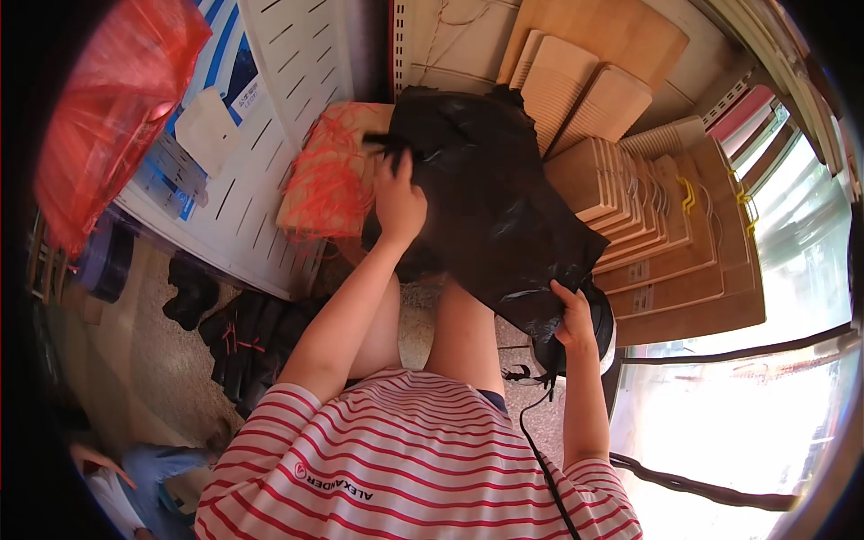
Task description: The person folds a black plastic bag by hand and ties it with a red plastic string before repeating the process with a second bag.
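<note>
Left hand [400, 202] and right hand [576, 317] both clamp black bag [490, 193], frame centre; hard pulling may tear thin film.

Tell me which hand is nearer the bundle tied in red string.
Left. The left hand grips the top of the black bag right beside the bundle; the right hand holds the bag's lower edge, far across the bag from it.
</note>
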Tool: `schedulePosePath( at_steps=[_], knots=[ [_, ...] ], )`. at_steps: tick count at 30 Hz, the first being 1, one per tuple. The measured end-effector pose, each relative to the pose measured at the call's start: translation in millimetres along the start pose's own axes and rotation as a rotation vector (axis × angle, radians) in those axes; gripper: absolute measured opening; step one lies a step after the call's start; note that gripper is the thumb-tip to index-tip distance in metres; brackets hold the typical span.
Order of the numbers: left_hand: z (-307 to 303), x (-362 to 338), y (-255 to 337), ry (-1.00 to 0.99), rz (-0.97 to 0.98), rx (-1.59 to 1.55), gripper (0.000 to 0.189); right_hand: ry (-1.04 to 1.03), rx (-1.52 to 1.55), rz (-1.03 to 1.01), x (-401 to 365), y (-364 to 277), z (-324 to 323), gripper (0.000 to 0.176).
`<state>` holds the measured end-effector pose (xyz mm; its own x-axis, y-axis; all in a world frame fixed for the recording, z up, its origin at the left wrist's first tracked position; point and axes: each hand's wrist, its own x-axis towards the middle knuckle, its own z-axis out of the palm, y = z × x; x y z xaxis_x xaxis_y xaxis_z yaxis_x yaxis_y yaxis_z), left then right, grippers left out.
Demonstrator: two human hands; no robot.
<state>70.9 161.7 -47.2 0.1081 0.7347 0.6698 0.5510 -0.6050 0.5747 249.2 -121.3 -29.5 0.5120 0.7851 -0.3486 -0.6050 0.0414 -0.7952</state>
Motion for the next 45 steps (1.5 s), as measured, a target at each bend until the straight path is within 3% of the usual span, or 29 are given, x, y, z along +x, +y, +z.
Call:
schedulePosePath(
  at_steps=[1, 3, 4, 8, 11, 13, 14, 17, 19, 22, 28, 31, 33, 34, 37, 43, 45],
  knots=[
    [-6.1, -1.3, 3.8, -0.002, 0.006, -0.002, 0.052, 0.001, -0.001, 0.003, 0.0, 0.6, 0.6, 0.025],
    [-14.9, -5.6, 7.5, -0.429, 0.201, 0.23, 0.046, 0.006, 0.005, 0.002, 0.4, 1.3, -0.8, 0.025],
    [-14.6, -6.8, 8.3, -0.515, 0.2, 0.253, 0.041, 0.007, -0.014, 0.002, 0.4, 2.1, -2.7, 0.025],
    [-24.6, 1.6, 22.1, -0.541, 0.22, 0.306, 0.035, 0.027, -0.028, 0.015, -2.4, 1.8, -2.3, 0.025],
    [-23.3, 11.4, 14.8, -0.435, 0.322, 0.234, 0.024, 0.04, -0.016, 0.029, -1.9, 1.8, -2.8, 0.025],
    [-10.9, 23.1, -0.4, -0.477, 0.176, -0.101, 0.023, 0.022, -0.003, 0.034, 0.2, 2.8, -5.9, 0.025],
    [-5.2, 25.2, -4.1, -0.343, 0.182, -0.152, 0.021, -0.005, -0.008, 0.045, 0.9, 3.0, -7.7, 0.026],
    [4.9, 41.0, -16.3, -0.421, 0.047, -0.106, 0.02, -0.012, 0.022, 0.031, 1.5, 4.0, -7.5, 0.028],
    [17.1, 52.0, -23.9, -0.426, 0.106, -0.096, 0.019, -0.001, 0.031, 0.035, 0.3, 3.9, -8.5, 0.029],
    [42.3, 70.7, -26.6, -0.49, 0.036, -0.108, 0.018, 0.026, 0.023, 0.065, 1.3, 5.0, -13.5, 0.031],
    [111.6, 109.9, -33.4, -0.517, 0.083, -0.083, 0.024, 0.043, 0.078, 0.098, -2.1, 13.6, -19.5, 0.032],
    [145.6, 130.3, -41.5, -0.461, 0.021, 0.053, 0.035, 0.038, 0.104, 0.125, -4.6, 13.6, -19.7, 0.032],
    [166.2, 143.4, -45.6, -0.397, -0.181, 0.13, 0.047, 0.021, 0.107, 0.15, -6.5, 11.1, -18.5, 0.03],
    [179.8, 154.0, -53.1, -0.482, -0.4, 0.006, 0.055, 0.036, 0.082, 0.147, -6.8, 10.1, -17.9, 0.031],
    [189.7, 160.0, -47.3, -0.475, -0.345, 0.112, 0.066, 0.037, 0.117, 0.149, -6.0, 10.0, -19.1, 0.03],
    [214.0, 170.7, -81.9, -0.66, -0.428, -0.097, 0.04, 0.048, 0.101, 0.131, -5.8, 8.3, -16.7, 0.029],
    [193.8, 169.7, -59.4, -0.695, -0.457, -0.232, 0.048, 0.051, 0.098, 0.14, -4.8, 9.9, -18.8, 0.029]
  ],
)
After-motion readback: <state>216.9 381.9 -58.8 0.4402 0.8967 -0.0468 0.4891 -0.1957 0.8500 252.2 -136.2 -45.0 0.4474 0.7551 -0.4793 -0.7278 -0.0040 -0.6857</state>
